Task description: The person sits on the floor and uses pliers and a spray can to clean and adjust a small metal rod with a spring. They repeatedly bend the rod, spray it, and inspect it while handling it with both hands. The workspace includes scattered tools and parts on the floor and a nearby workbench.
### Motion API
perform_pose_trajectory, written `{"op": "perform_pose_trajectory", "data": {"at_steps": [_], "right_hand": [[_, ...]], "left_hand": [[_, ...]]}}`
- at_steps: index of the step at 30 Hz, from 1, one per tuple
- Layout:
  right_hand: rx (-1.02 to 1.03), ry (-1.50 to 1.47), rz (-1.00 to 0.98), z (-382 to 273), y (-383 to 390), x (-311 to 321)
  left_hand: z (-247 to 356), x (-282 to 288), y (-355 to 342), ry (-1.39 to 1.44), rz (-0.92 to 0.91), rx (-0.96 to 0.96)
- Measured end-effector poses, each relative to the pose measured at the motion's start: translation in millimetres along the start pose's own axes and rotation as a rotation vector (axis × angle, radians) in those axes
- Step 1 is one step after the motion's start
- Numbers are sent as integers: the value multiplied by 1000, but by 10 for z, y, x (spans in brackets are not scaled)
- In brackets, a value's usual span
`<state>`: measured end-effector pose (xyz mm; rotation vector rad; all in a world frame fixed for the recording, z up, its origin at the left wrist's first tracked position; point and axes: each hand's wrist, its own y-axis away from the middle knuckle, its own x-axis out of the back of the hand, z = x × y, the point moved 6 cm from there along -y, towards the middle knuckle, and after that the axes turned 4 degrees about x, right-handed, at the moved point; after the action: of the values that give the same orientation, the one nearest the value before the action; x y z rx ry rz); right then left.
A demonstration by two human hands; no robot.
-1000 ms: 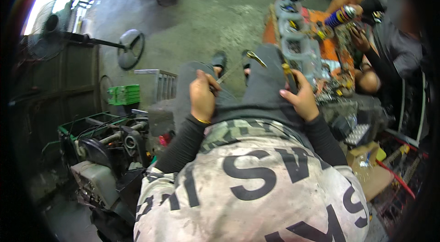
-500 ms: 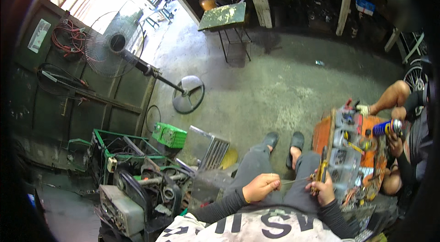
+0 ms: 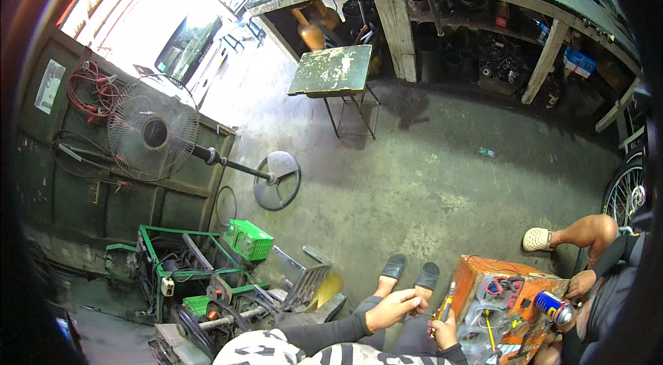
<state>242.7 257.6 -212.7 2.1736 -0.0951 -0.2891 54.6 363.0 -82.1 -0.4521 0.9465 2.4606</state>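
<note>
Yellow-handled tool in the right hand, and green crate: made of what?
Yellow-handled tool: handle probably plastic, from its bright yellow; finish too small to judge. Green crate: seemingly moulded plastic, slightly glossy, from its uniform colour and openwork sides.

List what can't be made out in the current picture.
In the head view:
Left hand: its curled fingers hide whether it holds anything.
Yellow tool: lower end hidden by the right hand.
Co-worker: head lost beyond the dark right rim.
Small floor item: too small to identify.
</note>
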Motion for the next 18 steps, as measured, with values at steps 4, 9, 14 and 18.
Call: {"op": "perform_pose_trajectory", "data": {"at_steps": [4,9,14,18], "right_hand": [[-288,71,-82,-518,161,-215],[-41,177,-202,-1582,216,-617],[-12,75,-212,-2499,-218,-968],[132,-89,-130,-3494,-548,-1442]], "left_hand": [[284,-256,-440,211,24,177],[1516,-458,-470,171,15,46],[2418,57,-557,-64,6,-294],[3035,900,-445,36,65,-67]]}}
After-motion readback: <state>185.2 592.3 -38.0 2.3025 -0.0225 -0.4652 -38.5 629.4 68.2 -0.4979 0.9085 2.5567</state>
